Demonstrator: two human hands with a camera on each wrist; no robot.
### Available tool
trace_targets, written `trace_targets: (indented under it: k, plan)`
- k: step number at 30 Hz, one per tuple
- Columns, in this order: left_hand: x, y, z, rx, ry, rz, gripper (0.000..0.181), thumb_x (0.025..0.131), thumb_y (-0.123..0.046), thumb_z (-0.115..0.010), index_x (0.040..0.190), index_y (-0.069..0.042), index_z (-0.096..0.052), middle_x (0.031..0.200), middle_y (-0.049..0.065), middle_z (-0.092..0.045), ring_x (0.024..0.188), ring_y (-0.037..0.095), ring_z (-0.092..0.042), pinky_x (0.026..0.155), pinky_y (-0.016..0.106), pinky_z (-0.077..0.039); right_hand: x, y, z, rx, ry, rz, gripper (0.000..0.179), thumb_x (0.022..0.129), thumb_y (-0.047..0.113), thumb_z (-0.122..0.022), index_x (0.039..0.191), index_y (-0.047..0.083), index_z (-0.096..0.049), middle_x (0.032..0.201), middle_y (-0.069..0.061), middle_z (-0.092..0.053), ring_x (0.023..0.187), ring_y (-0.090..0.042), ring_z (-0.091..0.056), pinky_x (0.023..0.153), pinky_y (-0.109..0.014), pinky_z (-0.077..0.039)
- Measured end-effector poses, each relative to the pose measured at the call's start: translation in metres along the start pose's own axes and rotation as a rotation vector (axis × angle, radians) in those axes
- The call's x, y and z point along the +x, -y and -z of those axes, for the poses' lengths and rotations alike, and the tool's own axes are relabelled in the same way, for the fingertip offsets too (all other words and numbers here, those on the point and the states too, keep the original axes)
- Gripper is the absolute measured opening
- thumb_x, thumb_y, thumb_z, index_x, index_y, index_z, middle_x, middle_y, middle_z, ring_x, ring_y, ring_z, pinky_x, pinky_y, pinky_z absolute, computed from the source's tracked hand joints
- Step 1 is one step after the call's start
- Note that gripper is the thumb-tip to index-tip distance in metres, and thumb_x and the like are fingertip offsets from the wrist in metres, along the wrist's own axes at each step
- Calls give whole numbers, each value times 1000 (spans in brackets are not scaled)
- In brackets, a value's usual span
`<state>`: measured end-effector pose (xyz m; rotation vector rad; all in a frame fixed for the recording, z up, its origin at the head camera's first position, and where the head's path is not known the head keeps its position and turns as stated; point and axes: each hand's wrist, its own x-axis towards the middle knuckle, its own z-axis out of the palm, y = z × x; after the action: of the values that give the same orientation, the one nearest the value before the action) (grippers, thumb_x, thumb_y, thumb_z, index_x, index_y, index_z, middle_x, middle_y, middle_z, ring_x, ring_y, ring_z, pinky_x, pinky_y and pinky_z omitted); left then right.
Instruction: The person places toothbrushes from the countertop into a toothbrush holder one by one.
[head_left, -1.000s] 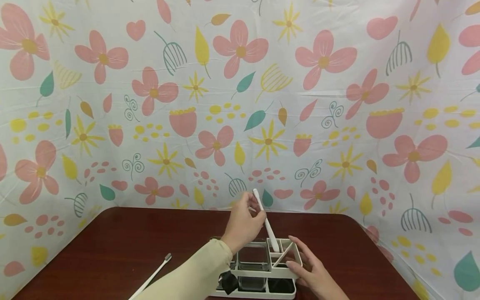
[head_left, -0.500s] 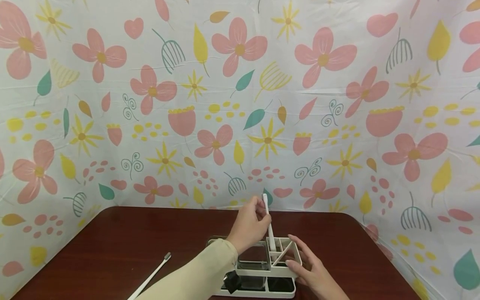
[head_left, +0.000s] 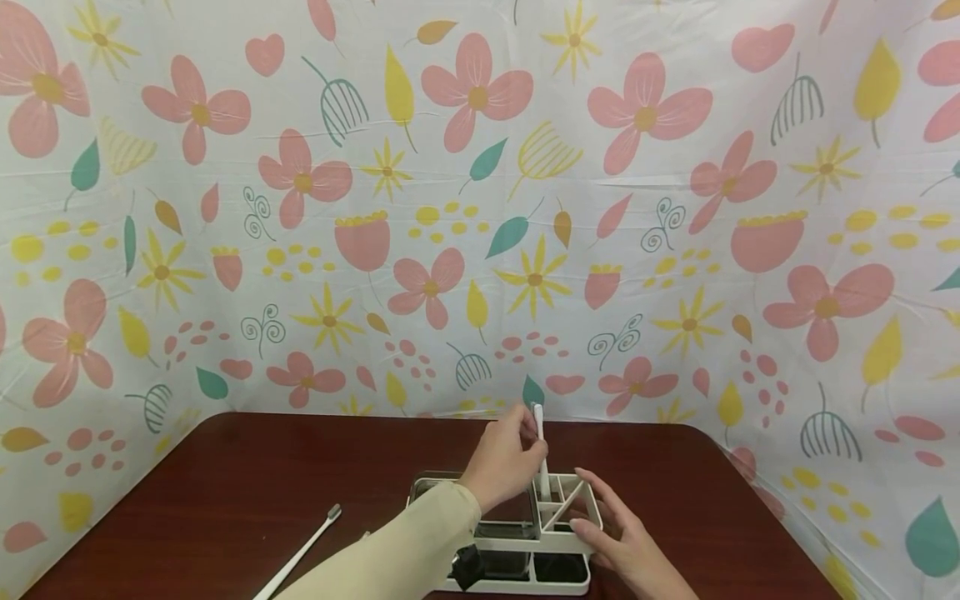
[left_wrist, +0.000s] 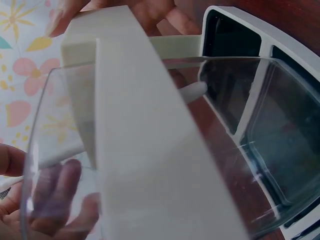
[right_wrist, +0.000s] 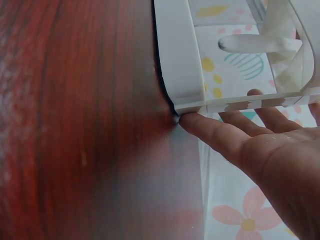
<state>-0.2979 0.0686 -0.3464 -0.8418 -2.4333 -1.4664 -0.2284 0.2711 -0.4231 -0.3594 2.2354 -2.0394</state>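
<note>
My left hand (head_left: 498, 467) pinches a white toothbrush (head_left: 542, 450) near its upper end. The brush stands nearly upright, its handle down in a back compartment at the right end of the white toothbrush holder (head_left: 551, 544). In the right wrist view the rounded handle end (right_wrist: 250, 43) shows beneath the upper frame. My right hand (head_left: 633, 550) holds the holder's right end, thumb at the front and fingers at the back. Through a clear cup (left_wrist: 45, 115) in the left wrist view, the left fingertips (left_wrist: 65, 185) show beside the handle.
Another white toothbrush (head_left: 296, 554) with grey bristles lies on the dark red-brown table (head_left: 300, 458), left of the left sleeve (head_left: 405, 542). The holder's base (head_left: 555, 588) has dark recesses. A black object (head_left: 468, 568) hangs under the sleeve. A flowered cloth (head_left: 480, 208) stands behind the table.
The left hand has moved down and slightly right. The toothbrush has gone from leaning to nearly upright and sits lower in the holder. The right hand stays at the holder's end.
</note>
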Motion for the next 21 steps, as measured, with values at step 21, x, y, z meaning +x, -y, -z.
trace_targets:
  k: [21]
  plan:
    - [-3,5,-5,51,54,47,10,90,-11,-64,89,-14,-54,76,-9,-57,61,8,-52,54,25,-43,-1,-1,-1,-2,8,37,65,104,18,-49,157,9,-12,146,-38,-32,131,-52,-40,84,-54,-52]
